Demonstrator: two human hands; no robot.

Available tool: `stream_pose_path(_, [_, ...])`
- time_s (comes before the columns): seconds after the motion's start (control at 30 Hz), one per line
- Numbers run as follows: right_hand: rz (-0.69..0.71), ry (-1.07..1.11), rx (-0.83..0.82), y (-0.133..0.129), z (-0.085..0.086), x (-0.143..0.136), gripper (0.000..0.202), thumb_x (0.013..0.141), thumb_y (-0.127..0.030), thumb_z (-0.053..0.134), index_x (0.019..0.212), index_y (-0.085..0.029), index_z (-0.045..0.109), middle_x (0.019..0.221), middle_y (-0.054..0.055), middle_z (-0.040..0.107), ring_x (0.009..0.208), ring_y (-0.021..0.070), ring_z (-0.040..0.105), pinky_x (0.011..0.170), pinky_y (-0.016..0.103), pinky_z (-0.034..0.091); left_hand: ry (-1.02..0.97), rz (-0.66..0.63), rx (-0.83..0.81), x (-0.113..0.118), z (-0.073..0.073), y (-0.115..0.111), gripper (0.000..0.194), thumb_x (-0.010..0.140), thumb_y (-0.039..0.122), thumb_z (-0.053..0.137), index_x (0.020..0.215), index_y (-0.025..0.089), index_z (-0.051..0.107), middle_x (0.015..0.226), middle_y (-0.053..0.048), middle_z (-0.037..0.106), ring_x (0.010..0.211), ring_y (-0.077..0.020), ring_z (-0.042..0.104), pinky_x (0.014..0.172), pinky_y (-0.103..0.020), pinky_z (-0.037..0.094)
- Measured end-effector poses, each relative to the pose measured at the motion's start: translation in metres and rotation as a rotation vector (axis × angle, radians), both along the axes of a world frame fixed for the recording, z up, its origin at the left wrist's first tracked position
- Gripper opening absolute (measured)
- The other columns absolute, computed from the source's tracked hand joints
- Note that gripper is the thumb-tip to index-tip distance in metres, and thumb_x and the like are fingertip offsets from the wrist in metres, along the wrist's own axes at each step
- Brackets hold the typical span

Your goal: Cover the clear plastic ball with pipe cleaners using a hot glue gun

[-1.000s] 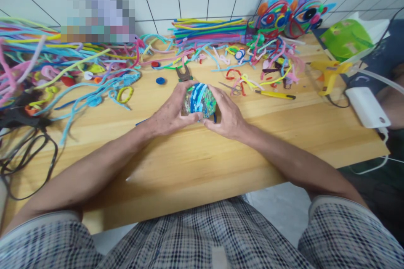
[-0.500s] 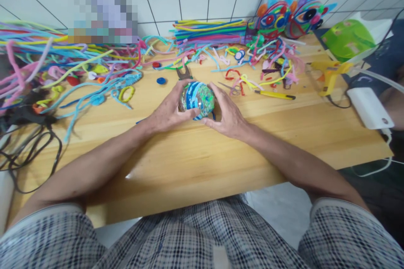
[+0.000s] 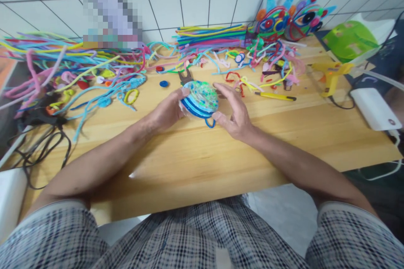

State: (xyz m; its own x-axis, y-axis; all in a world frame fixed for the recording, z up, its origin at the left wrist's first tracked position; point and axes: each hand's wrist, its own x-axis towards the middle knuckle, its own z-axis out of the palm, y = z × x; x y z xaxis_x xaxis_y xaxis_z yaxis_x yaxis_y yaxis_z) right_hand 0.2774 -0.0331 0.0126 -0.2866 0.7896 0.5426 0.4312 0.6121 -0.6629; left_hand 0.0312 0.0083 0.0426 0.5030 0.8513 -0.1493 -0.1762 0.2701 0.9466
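Above the middle of the table I see a round ball-like craft piece (image 3: 202, 94), blue-banded around its side, with a green and pale blue speckled top and a clear, shiny lower part. A small blue loop (image 3: 210, 123) sticks out from its near edge. My left hand (image 3: 172, 107) grips the piece at its left side, thumb on the upper rim. At the right, my right hand (image 3: 233, 111) has its thumb touching the near edge, its fingers spread apart from the piece. Pliers (image 3: 184, 76) lie just behind it, and a blue coil (image 3: 163, 84) rests to the left.
Pipe cleaners are heaped at the left (image 3: 104, 86) and bundled at the back (image 3: 211, 38). A yellow cutter (image 3: 275, 96), a yellow glue gun (image 3: 330, 77) and a white power bank (image 3: 375, 108) lie right. Two decorated masks (image 3: 274, 21) lean on the wall. Black cables (image 3: 47, 147) coil left.
The round piece has been turned and tilted, so its speckled top now faces up and the blue loop shows. My right hand's fingers have opened away from it. The view has shifted slightly.
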Motion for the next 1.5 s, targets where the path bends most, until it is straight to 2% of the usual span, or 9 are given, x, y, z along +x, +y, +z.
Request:
stream_pose_path(0.2, [0.039,0.073,-0.081,0.0,-0.005,-0.007,0.079,0.105,-0.074,0.063,0.167,-0.025,0.054,0.166,0.019,0.064,0.151,0.0389,0.065,0.122,0.061,0.061,-0.011,-0.03,0.047,0.002,0.001,-0.004,0.068,0.093,0.074,0.081,0.137,0.022,0.077,0.133,-0.011,0.087,0.139,-0.0427,0.078,0.115,-0.052,0.069])
stream_pose_path(0.4, [0.076,0.216,-0.214,0.002,-0.01,-0.011,0.083,0.103,-0.084,0.06,0.163,-0.027,0.055,0.157,0.016,0.071,0.141,0.0325,0.073,0.121,0.054,0.062,-0.015,-0.012,0.045,0.002,0.0,-0.005,0.07,0.09,0.072,0.083,0.135,0.019,0.077,0.13,-0.014,0.088,0.13,-0.0408,0.082,0.109,-0.049,0.071])
stream_pose_path(0.53, [0.052,0.2,-0.159,0.0,-0.006,-0.014,0.084,0.099,-0.081,0.071,0.159,-0.023,0.057,0.158,0.019,0.069,0.141,0.0329,0.071,0.119,0.053,0.062,0.007,0.004,0.027,-0.001,-0.001,-0.007,0.067,0.09,0.066,0.082,0.138,0.02,0.076,0.133,-0.012,0.087,0.132,-0.0402,0.082,0.109,-0.05,0.071])
stream_pose_path(0.73, [0.031,0.188,-0.13,-0.001,0.0,-0.012,0.077,0.105,-0.08,0.061,0.161,-0.027,0.059,0.158,0.017,0.068,0.14,0.0333,0.071,0.115,0.053,0.063,-0.035,0.008,-0.065,-0.007,0.001,-0.004,0.053,0.095,0.064,0.074,0.126,0.022,0.08,0.125,-0.011,0.089,0.133,-0.0404,0.081,0.109,-0.053,0.071])
stream_pose_path(0.83, [-0.044,0.22,-0.035,0.001,0.004,-0.007,0.063,0.11,-0.072,0.056,0.156,-0.029,0.062,0.149,0.015,0.072,0.132,0.0316,0.074,0.109,0.053,0.066,-0.072,-0.024,-0.133,-0.01,0.003,-0.001,0.053,0.095,0.064,0.07,0.124,0.022,0.081,0.124,-0.012,0.09,0.136,-0.0409,0.08,0.109,-0.055,0.071])
stream_pose_path(1.0, [-0.131,0.075,0.255,-0.001,0.007,0.002,0.037,0.108,-0.048,0.07,0.141,-0.033,0.072,0.132,0.011,0.077,0.123,0.0339,0.074,0.111,0.063,0.062,-0.129,-0.021,-0.213,-0.008,0.006,-0.003,0.059,0.095,0.064,0.068,0.132,0.019,0.078,0.129,-0.015,0.088,0.139,-0.0415,0.078,0.113,-0.06,0.068])
stream_pose_path(1.17, [-0.02,-0.064,0.291,-0.004,-0.003,0.007,0.035,0.105,-0.041,0.076,0.141,-0.04,0.078,0.128,0.009,0.077,0.12,0.0332,0.075,0.111,0.063,0.062,-0.146,-0.014,-0.225,-0.001,0.001,-0.008,0.059,0.096,0.063,0.068,0.134,0.019,0.077,0.131,-0.015,0.088,0.141,-0.0403,0.078,0.114,-0.058,0.068])
stream_pose_path(1.37, [-0.091,-0.159,0.375,0.0,-0.006,0.007,0.03,0.107,-0.037,0.073,0.136,-0.039,0.082,0.117,0.009,0.079,0.108,0.0322,0.077,0.097,0.058,0.067,-0.163,-0.003,-0.205,0.002,0.001,-0.01,0.06,0.099,0.066,0.07,0.137,0.02,0.076,0.134,-0.015,0.087,0.141,-0.0394,0.078,0.114,-0.056,0.069])
stream_pose_path(1.5, [-0.048,-0.191,0.423,0.001,-0.002,0.008,0.036,0.108,-0.034,0.07,0.141,-0.042,0.082,0.12,0.008,0.081,0.113,0.0317,0.078,0.099,0.055,0.067,-0.161,0.01,-0.181,0.005,0.004,-0.011,0.057,0.099,0.065,0.073,0.132,0.02,0.078,0.134,-0.014,0.087,0.142,-0.039,0.077,0.116,-0.055,0.068])
